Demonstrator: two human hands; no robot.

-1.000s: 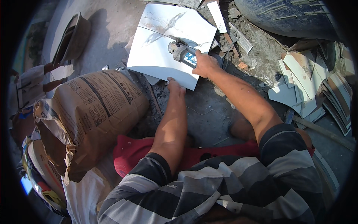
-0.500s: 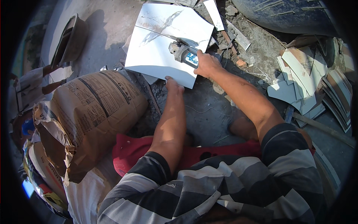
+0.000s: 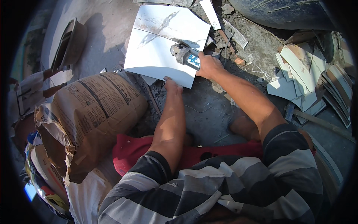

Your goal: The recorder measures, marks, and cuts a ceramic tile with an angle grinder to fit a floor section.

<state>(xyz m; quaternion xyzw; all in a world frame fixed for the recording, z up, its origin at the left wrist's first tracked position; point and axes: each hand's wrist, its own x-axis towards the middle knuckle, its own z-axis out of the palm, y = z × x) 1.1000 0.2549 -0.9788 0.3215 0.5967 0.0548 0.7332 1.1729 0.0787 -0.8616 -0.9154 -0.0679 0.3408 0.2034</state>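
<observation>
A white marble-patterned tile (image 3: 156,52) with grey veins lies ahead of me, its near part in shade. My left hand (image 3: 173,85) grips its near edge, thumb on top and the other fingers hidden underneath. My right hand (image 3: 209,65) is wrapped round the body of an angle grinder (image 3: 184,55), which has a grey metal head and a blue and white label. The grinder's disc sits at the tile's surface, right of the middle. From the tile's left edge a thin dark line runs to the disc. Whether the disc is spinning cannot be seen.
Broken tile pieces (image 3: 298,80) are heaped at the right, near a wooden stick (image 3: 324,125). A large paper sack (image 3: 100,100), torn open, stands at my left. Beyond it are a basin (image 3: 71,41) and another person's arm (image 3: 54,89). A big dark rounded container (image 3: 287,15) is at the far right.
The grinder has shifted slightly to the right across the tile, along with my right hand. My left hand keeps its grip on the near edge.
</observation>
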